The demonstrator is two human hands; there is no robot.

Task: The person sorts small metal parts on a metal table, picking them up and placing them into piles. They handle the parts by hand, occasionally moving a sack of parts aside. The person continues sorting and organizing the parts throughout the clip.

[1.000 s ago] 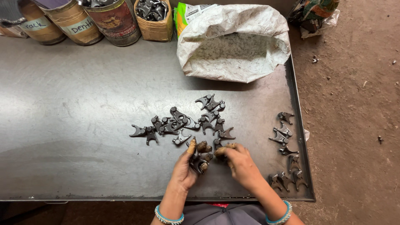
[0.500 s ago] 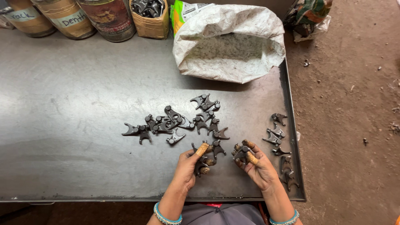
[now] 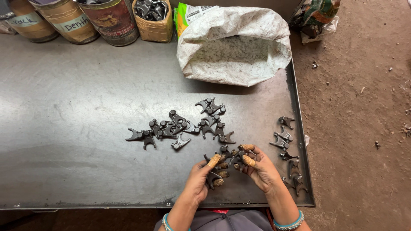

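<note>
Head view: since a moment ago the left hand [image 3: 198, 177], fingers closed around a dark metal piece [image 3: 212, 179], and the right hand [image 3: 261, 169], gripping another piece [image 3: 236, 158], have drawn slightly apart above the tray [image 3: 64, 128], beside the scattered pile [image 3: 184, 124].

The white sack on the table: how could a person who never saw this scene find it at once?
Look at the far edge of the grey metal table, right of the row of tins. The white sack lies there with its mouth open, far larger than the small dark metal parts.
</note>
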